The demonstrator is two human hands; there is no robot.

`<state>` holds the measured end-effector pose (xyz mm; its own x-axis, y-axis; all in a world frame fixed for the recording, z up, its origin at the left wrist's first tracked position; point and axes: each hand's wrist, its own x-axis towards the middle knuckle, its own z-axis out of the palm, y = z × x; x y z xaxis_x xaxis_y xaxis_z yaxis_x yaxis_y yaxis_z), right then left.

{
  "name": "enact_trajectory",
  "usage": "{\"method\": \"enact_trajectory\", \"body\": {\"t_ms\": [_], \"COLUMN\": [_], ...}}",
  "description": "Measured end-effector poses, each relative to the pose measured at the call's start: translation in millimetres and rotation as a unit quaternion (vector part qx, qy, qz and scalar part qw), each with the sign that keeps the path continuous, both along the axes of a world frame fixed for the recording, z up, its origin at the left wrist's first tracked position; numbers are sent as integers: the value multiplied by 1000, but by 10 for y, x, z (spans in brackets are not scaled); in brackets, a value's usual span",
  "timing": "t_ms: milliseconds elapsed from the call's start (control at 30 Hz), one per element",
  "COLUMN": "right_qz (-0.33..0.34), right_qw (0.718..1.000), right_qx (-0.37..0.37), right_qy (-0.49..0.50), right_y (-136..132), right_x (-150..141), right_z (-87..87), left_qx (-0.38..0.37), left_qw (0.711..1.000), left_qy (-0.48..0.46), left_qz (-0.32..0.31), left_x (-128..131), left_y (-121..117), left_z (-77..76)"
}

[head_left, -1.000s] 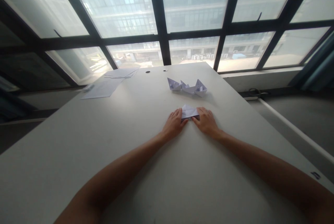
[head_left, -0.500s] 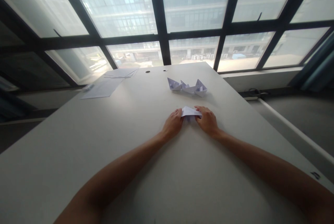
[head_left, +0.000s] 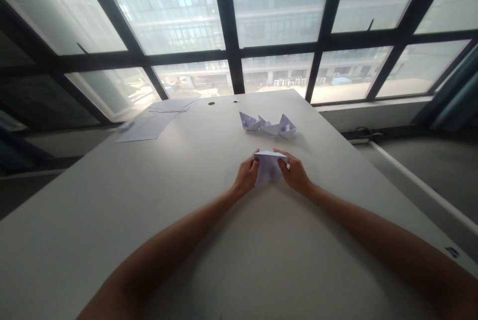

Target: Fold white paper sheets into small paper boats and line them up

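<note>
Between my hands, near the middle of the white table (head_left: 194, 190), is a folded sheet of white paper (head_left: 269, 168). My left hand (head_left: 246, 173) is closed on its left edge, thumb on the near side. At the right edge, my right hand (head_left: 294, 170) pinches it with the thumb in front and fingers behind. The paper is tilted up, its upper fold toward the window and its lower flap hanging toward me. Just beyond stand folded paper boats (head_left: 287, 127), close together in a row, apart from my hands.
Loose white sheets (head_left: 144, 128) lie at the table's far left, some overlapping. Two small round holes, one a dark grommet (head_left: 211, 103), are near the back edge. A small dark mark (head_left: 451, 252) is at the right edge. Large windows (head_left: 276, 6) rise behind the table.
The folded paper was flat under my hands; it has been lifted and tilted up, its lower flap now showing. My thumbs have moved onto its near face. The boats have not moved.
</note>
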<state>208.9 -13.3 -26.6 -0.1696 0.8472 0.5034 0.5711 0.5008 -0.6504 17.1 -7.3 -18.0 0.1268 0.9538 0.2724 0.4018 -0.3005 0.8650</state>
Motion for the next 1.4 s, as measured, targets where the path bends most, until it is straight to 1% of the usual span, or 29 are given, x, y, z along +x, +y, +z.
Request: {"method": "enact_trajectory", "body": {"t_ms": [67,133,233,333,433,500,567,633,667,733,800,867,933,967,1033,1067,1133,1167,1200,1233,1300,1400], "right_qz": [32,59,78,93,128,156,174,174,166,128,81,58,56,54,39,29,8,-2,-11,-20,-34,-56], "right_qw": [999,996,991,988,982,976,975,979,982,990,991,982,974,972,970,970,975,980,985,989,995,997], "right_qx": [10,25,44,55,74,83,81,75,71,54,7,-54,-92,-98,-101,-104,-105,-100,-93,-84,-63,-21], "right_qy": [-31,-64,-101,-114,-121,-123,-112,-74,-46,28,110,169,199,208,218,217,194,173,148,121,65,-37], "right_y": [-34,-57,-62,-36,-5,3,-2,-9,-10,-1,25,60,97,114,143,156,174,179,181,181,173,152], "right_x": [-6,-4,5,8,3,-2,-4,-5,-5,-8,-13,-13,-5,3,25,36,57,65,71,76,83,91], "right_z": [22,34,21,-21,-67,-83,-83,-69,-61,-51,-52,-62,-74,-80,-92,-98,-112,-119,-126,-130,-135,-129], "left_qx": [-66,-134,-198,-248,-276,-280,-276,-267,-261,-248,-238,-230,-223,-218,-185,-153,-58,-4,44,81,118,116], "left_qw": [994,976,936,891,852,834,830,832,835,839,842,846,857,868,908,933,979,993,998,995,971,921], "left_qy": [-84,-166,-281,-360,-431,-467,-479,-481,-482,-482,-480,-475,-453,-430,-361,-315,-194,-119,-38,44,187,328], "left_qz": [-12,-35,-82,-119,-110,-90,-76,-62,-56,-51,-61,-84,-109,-115,-100,-80,-37,-24,-23,-35,-90,-177], "left_x": [6,4,-25,-69,-82,-71,-60,-58,-61,-74,-87,-91,-87,-82,-76,-77,-87,-95,-103,-109,-114,-104], "left_y": [34,53,52,34,23,29,48,73,86,104,106,97,87,85,92,100,115,119,119,115,94,50], "left_z": [-25,-22,42,118,135,116,93,79,77,79,80,68,36,13,-40,-65,-103,-115,-123,-127,-130,-127]}}
